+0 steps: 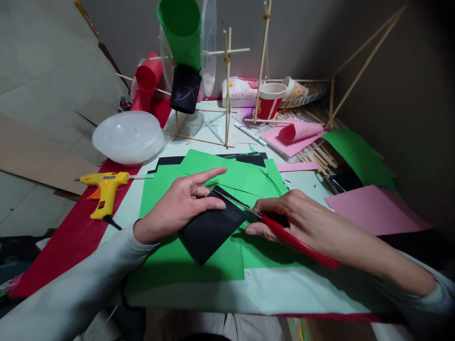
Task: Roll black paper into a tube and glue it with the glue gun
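My left hand (185,201) pinches a piece of black paper (209,232) between thumb and fingers, its index finger stretched out to the right. In my right hand (284,215) is a pair of scissors with red handles (302,241). The scissor blades lie along the upper right edge of the black paper, pointing up and left toward my left thumb. Under both hands, green paper sheets (223,272) overlap on the table, with more black paper (170,161) showing behind them. Thin cut strips lie on the green sheets.
A yellow glue gun (106,184) and a white plastic bowl (128,137) sit at left. Behind stands a stick frame (227,94) with a green paper tube (181,33) and black cup (185,90). At right are a red-and-white paper cup (270,102), wooden sticks (313,156) and pink paper (377,210).
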Tool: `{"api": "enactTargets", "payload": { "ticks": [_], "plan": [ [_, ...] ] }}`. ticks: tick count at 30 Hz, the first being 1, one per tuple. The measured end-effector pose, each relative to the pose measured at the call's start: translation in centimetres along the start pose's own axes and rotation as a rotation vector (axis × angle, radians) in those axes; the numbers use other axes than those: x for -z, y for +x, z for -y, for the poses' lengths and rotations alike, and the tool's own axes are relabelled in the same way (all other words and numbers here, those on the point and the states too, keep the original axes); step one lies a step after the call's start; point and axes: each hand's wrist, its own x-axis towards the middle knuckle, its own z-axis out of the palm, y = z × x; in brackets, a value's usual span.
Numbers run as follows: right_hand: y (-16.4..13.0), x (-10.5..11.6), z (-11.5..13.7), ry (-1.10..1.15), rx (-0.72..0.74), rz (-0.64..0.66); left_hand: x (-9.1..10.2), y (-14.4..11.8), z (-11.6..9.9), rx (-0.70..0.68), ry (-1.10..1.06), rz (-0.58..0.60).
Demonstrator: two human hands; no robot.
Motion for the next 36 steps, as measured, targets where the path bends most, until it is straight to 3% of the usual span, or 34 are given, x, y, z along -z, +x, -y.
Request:
{"api": "enactTargets", "payload": {
  "ticks": [9, 23, 31, 34, 36],
  "plan": [
    [0.3, 0.6, 0.0, 0.029, 0.019, 0.01, 0.8, 0.0, -0.4, 0.012, 0.102, 0.064],
    [-0.5, 0.7, 0.1, 0.03, 0.075, 0.05, 1.8, -0.2, -0.4, -0.002, 0.238, 0.292],
    [-0.3, 0.7, -0.2, 0.012, 0.108, 0.13, 2.0, -0.2, -0.7, 0.023, 0.204, 0.341],
    [0.0, 1.0, -0.6, 0.037, 0.056, 0.074, 2.1, -0.1, -0.5, -0.013, 0.214, 0.313],
    [0.2, 1.4, -1.2, 0.004, 0.009, -0.039, 2.2, 0.1, -0.5, -0.041, 0.204, 0.257]
  ]
}}
